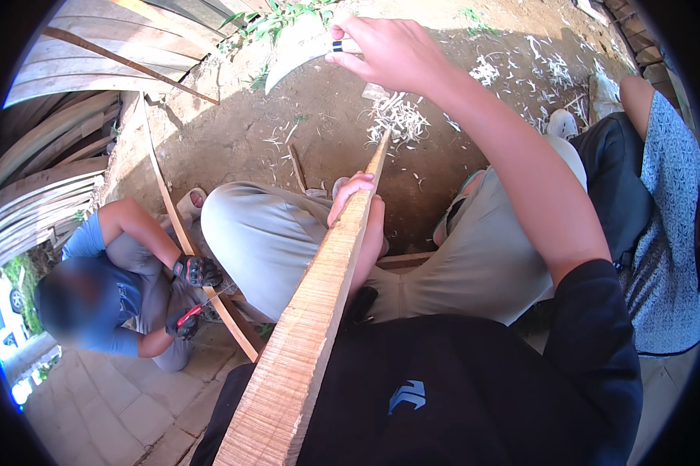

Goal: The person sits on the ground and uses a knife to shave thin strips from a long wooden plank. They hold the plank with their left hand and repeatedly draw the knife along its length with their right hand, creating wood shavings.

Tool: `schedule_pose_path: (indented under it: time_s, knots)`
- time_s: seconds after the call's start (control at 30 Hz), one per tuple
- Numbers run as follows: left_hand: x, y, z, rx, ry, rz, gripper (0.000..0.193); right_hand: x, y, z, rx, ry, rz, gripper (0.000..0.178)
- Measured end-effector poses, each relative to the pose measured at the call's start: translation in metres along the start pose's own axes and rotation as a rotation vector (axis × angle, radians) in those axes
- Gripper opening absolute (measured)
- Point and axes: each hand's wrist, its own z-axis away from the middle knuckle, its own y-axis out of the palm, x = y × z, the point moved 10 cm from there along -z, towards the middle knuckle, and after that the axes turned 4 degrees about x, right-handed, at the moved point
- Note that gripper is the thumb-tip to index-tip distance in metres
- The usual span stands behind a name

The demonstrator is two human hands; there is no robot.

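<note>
A long, pale wooden stake [303, 326] slants from the bottom of the picture away to a narrow tip among wood shavings [397, 120]. Wrapped round it near the narrowed end is my left hand [351, 198], its fingers partly hidden beneath the wood. My right hand [393, 54] is raised at the top, closed on the handle of a curved knife [292, 68]. The blade points left and sits well apart from the stake. Pale trousers cover my knees [257, 225] on both sides of the wood.
At left, a crouching person [125, 287] in black gloves holds a red-handled tool [188, 314] against a long wood strip [229, 318]. Someone in patterned cloth [668, 233] sits close on my right. Wooden boards [47, 179] are stacked at far left. Shavings litter the dirt ground [249, 132].
</note>
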Motion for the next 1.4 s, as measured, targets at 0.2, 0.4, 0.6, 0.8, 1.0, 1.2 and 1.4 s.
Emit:
schedule_pose_path:
  time_s: [0.2,0.4,0.6,0.8,1.0,1.2,1.4]
  knots:
    - [0.000,0.000,0.002,0.012,-0.026,0.043,0.029,0.001,0.001,0.001,0.100,0.084,-0.054,0.035]
    - [0.003,0.001,0.003,0.028,-0.103,0.004,0.028,-0.055,0.095,0.032,0.719,0.204,0.124,0.034]
    - [0.024,0.002,0.007,0.026,-0.107,-0.073,0.023,-0.090,0.175,0.083,1.044,0.506,-0.198,0.022]
    - [0.038,-0.004,0.011,-0.075,-0.104,-0.016,0.032,-0.089,0.229,0.147,1.193,0.781,-0.687,0.014]
    - [0.040,0.000,0.012,0.013,-0.075,-0.089,0.022,-0.090,0.231,0.161,1.358,0.771,-0.573,0.007]
    - [0.040,-0.001,0.012,0.002,-0.082,-0.092,0.022,-0.085,0.235,0.165,1.423,0.742,-0.532,0.020]
    - [0.039,-0.001,0.012,0.003,-0.054,-0.087,0.023,-0.084,0.239,0.167,1.460,0.728,-0.512,0.053]
